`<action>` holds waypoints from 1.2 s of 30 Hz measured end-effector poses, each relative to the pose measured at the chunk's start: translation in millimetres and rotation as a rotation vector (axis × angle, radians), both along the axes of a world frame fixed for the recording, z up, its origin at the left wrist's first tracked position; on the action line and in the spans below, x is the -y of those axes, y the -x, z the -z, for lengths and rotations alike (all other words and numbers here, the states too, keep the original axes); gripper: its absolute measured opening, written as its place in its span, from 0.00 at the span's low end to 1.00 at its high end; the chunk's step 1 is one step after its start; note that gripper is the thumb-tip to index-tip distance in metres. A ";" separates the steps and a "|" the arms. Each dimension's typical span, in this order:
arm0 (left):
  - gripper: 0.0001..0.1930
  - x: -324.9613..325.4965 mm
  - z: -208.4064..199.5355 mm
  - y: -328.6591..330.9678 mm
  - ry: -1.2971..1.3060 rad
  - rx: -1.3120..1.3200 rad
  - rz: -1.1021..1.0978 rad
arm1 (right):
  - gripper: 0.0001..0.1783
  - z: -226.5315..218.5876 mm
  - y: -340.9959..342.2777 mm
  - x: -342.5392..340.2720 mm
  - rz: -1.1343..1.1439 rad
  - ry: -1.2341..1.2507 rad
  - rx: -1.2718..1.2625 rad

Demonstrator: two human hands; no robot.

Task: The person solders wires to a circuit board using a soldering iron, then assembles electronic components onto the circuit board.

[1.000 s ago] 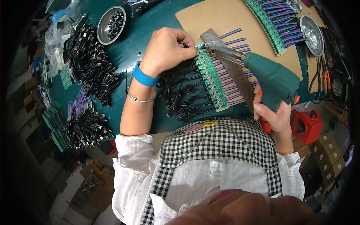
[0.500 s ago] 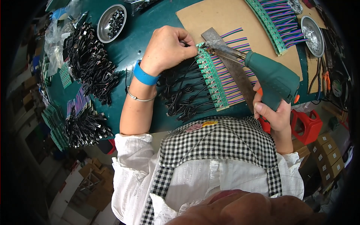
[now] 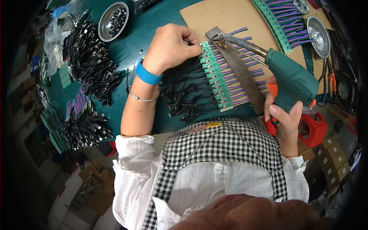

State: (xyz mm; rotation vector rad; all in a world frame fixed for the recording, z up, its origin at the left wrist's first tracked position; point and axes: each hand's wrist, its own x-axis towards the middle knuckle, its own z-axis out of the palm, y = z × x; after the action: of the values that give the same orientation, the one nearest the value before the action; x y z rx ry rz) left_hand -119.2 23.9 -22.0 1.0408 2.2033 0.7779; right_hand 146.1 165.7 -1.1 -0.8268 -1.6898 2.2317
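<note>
My right hand point(image 3: 285, 120) grips a green soldering gun point(image 3: 294, 76) with orange parts, its fingers round the handle. The gun's metal tip is over the upper end of a flat metal bar point(image 3: 243, 76), right of a green circuit-board strip point(image 3: 215, 78) and apart from it. At the strip's top end my left hand point(image 3: 170, 48) is closed in a pinch. A bit of black cable shows by its fingers; its end is hidden. Several black cables point(image 3: 184, 96) run from the strip's left edge, and striped ribbon wires point(image 3: 234, 78) pass under the bar on its right.
Brown board point(image 3: 199, 19) lies under the work on the green table. Around it are a bowl of small black parts point(image 3: 113, 22), heaps of black cables point(image 3: 92, 61), another wired board strip point(image 3: 272, 27), a bowl of silvery bits point(image 3: 319, 36) and orange-handled pliers point(image 3: 332, 81).
The soldering gun has moved right, its tip leaving the strip's top end and now over the bar. My right hand's fingers have loosened a little on the handle. My left hand has barely shifted.
</note>
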 end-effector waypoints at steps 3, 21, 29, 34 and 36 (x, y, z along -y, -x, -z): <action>0.08 -3.6 0.6 -1.0 0.001 -0.019 0.006 | 0.34 -3.4 -0.1 -1.3 0.103 -0.059 -0.104; 0.08 11.6 -13.6 -7.7 -0.040 -0.113 -0.058 | 0.29 21.8 -114.7 -90.7 0.677 -0.012 -0.614; 0.09 68.0 -2.1 -22.7 -0.002 -0.215 -0.205 | 0.14 28.8 -50.3 -103.6 0.778 -0.425 -0.098; 0.35 82.9 9.7 -49.6 -0.003 -0.311 -0.017 | 0.23 26.0 -43.4 -86.3 0.692 -0.428 -0.229; 0.50 87.8 1.9 -58.8 0.057 -0.354 0.011 | 0.25 19.7 -35.9 -76.9 0.571 -0.500 -0.232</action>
State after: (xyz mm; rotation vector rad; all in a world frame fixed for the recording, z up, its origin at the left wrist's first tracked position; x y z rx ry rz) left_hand -60.3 -63.9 -23.9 1.2389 2.4943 0.5544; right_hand 182.0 242.6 -20.8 -0.7599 -1.5467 1.3898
